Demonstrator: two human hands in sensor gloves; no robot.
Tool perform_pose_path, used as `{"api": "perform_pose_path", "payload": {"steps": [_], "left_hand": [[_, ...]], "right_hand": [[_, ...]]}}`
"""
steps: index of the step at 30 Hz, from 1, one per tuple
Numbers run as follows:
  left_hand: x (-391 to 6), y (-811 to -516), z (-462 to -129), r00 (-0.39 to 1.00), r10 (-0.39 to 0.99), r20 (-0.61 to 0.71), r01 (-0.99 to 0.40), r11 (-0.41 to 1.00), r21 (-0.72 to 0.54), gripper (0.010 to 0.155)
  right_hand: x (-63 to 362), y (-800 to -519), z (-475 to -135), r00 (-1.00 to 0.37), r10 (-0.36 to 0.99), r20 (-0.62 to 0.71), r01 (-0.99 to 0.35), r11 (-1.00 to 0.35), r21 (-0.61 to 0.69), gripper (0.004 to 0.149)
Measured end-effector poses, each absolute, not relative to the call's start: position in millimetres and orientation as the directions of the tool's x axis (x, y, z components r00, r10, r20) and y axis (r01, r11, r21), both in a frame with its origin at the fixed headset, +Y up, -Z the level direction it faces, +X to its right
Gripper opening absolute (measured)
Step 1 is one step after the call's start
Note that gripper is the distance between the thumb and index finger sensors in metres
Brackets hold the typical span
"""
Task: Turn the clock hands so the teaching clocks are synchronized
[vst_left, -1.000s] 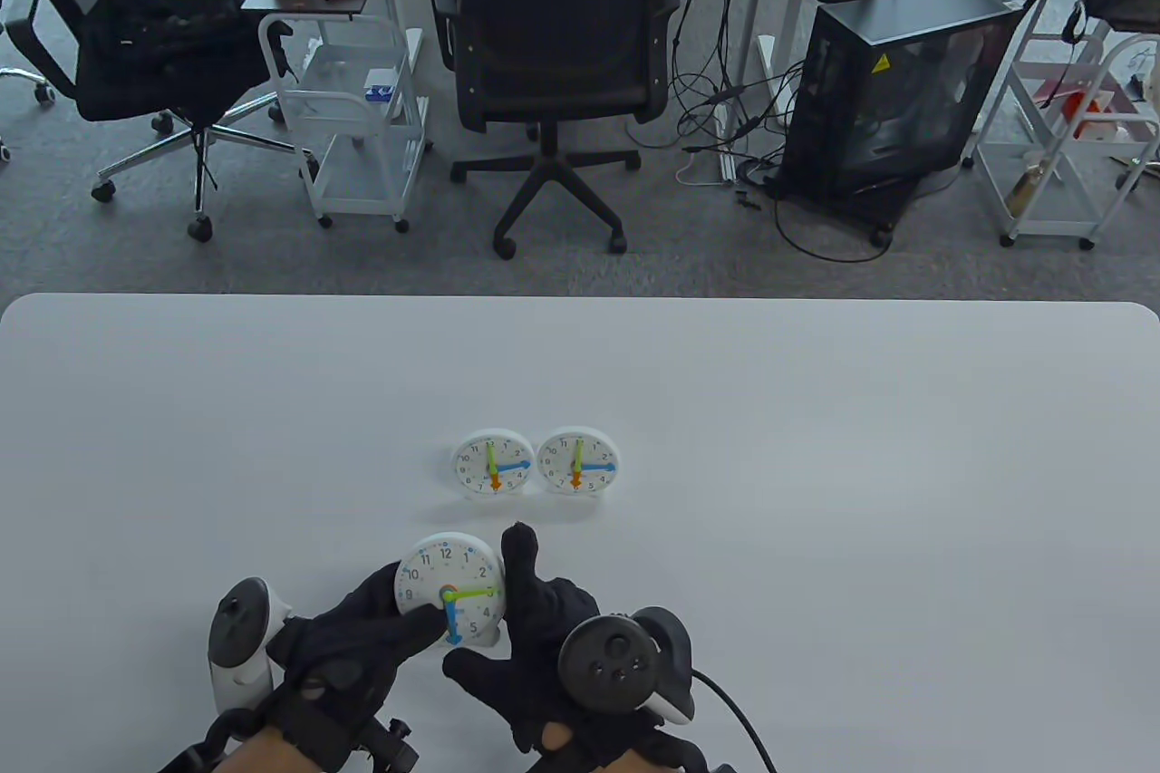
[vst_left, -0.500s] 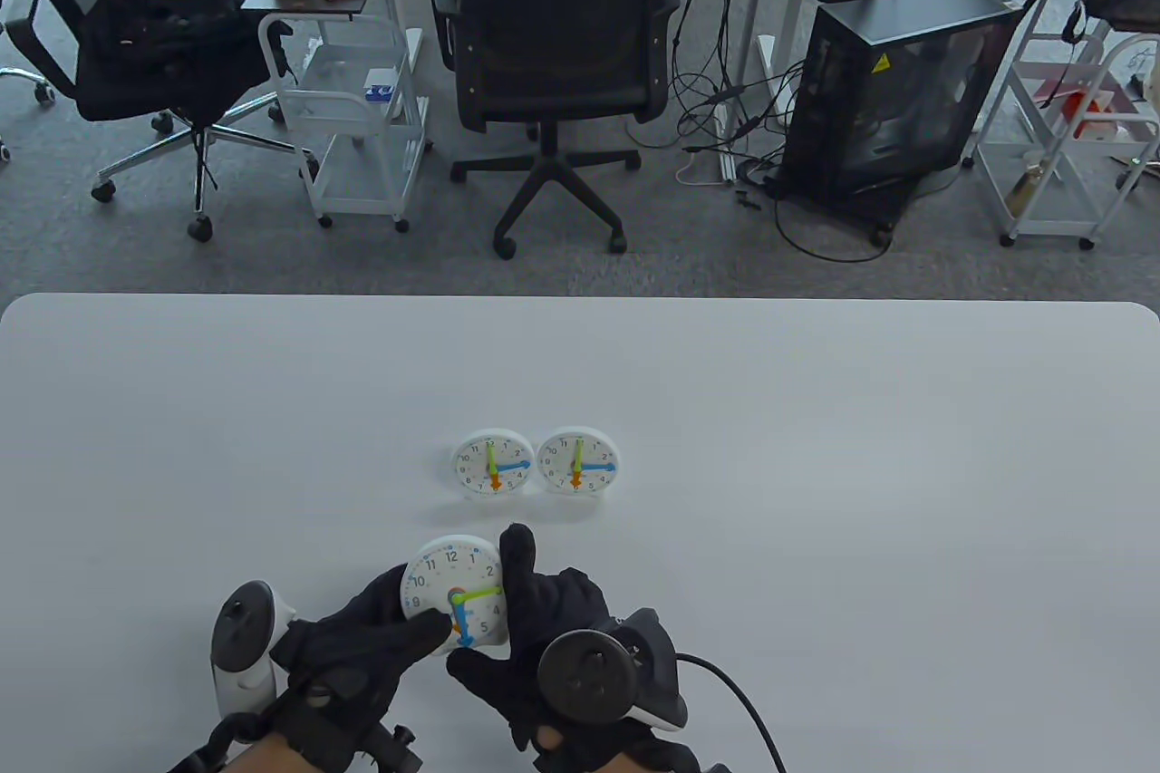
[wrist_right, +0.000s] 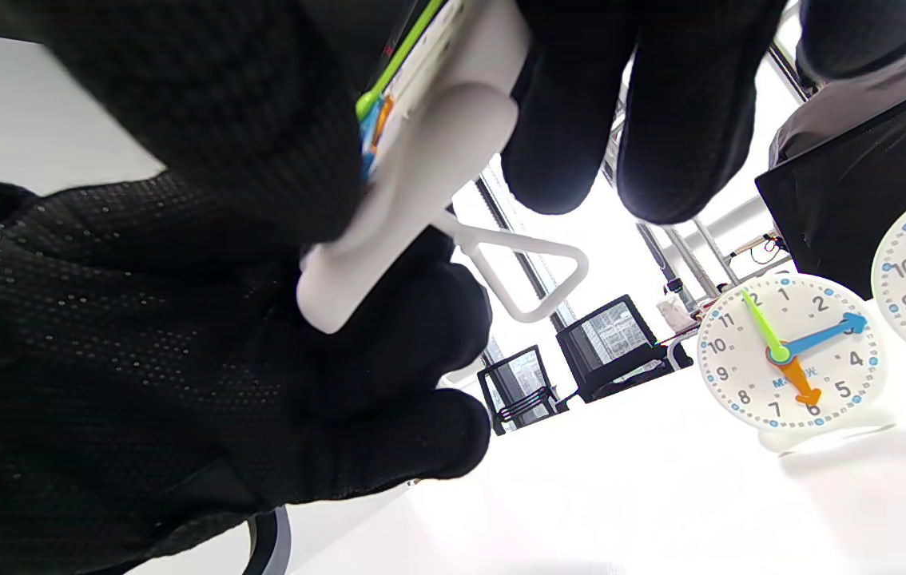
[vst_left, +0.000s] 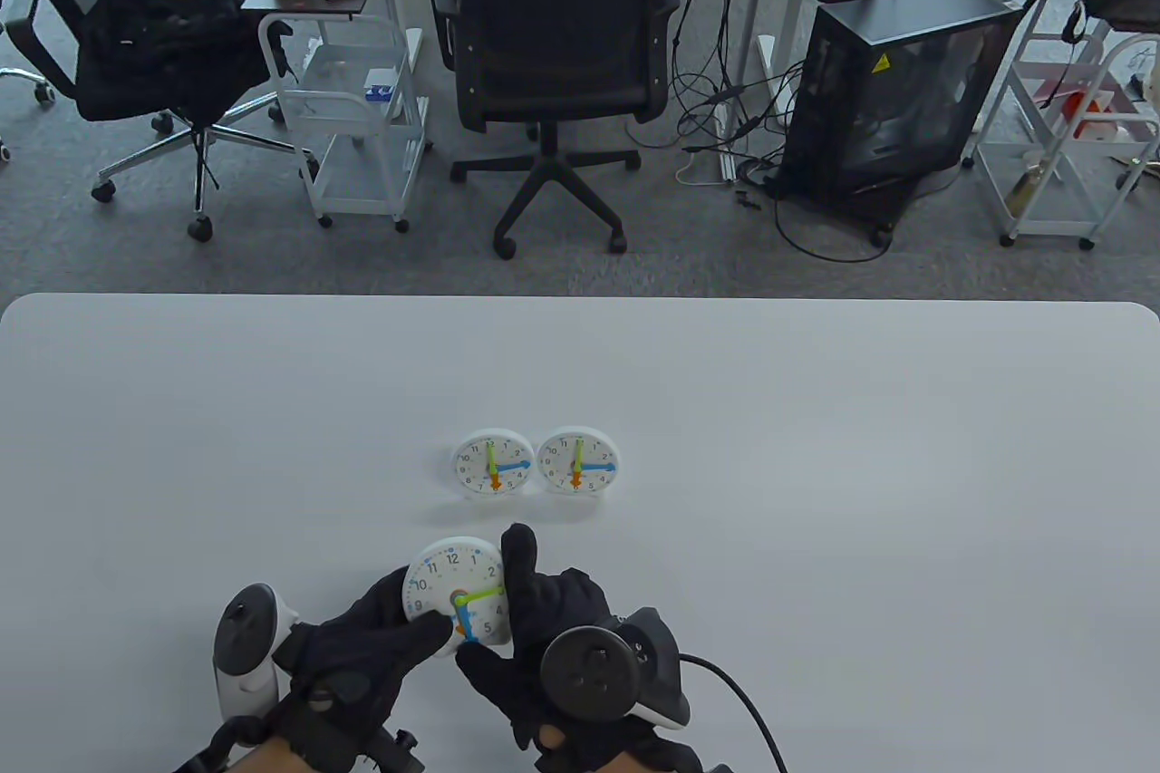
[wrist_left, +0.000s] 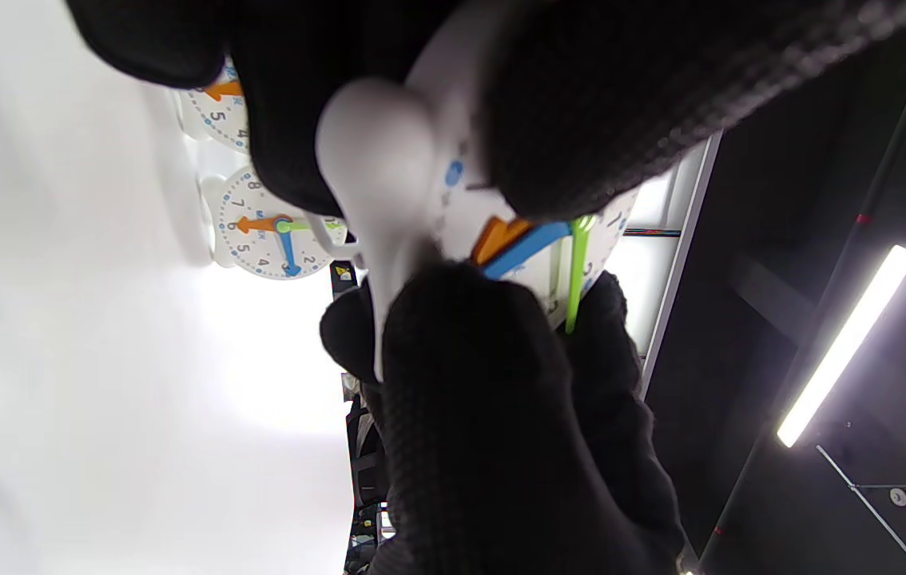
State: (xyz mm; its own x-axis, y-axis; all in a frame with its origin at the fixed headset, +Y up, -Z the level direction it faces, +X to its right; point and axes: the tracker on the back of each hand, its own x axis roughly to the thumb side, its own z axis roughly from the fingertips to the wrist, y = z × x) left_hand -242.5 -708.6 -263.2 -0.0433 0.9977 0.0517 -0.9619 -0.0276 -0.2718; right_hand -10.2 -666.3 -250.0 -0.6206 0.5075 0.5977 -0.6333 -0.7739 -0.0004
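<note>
Both hands grip the near teaching clock (vst_left: 455, 592) below the paired clocks (vst_left: 536, 461); left hand (vst_left: 362, 651) holds its left rim; right hand (vst_left: 535, 619), fingers curled, clasps its right edge beside the blue hand (vst_left: 466, 625).

I see a white round plastic teaching clock (vst_left: 453, 583) tilted, near the table's front edge; two matching white clocks (vst_left: 494, 463) (vst_left: 578, 461) stand upright beyond it, side by side.

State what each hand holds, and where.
Both hold the near clock: left hand at its left rim, right hand along its right edge.
</note>
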Motion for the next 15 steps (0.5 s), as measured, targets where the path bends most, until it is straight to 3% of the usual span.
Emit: {"api": "perform_pose_path", "payload": {"steps": [15], "left_hand": [[-244.3,-709.5,-264.2,-0.034,0.998,0.054,-0.962,-0.018,-0.271,0.054]], "right_hand": [[-9.4,-665.3,-249.6,-0.602,0.523,0.603,-0.656,-0.755,0.000,0.093]]}}
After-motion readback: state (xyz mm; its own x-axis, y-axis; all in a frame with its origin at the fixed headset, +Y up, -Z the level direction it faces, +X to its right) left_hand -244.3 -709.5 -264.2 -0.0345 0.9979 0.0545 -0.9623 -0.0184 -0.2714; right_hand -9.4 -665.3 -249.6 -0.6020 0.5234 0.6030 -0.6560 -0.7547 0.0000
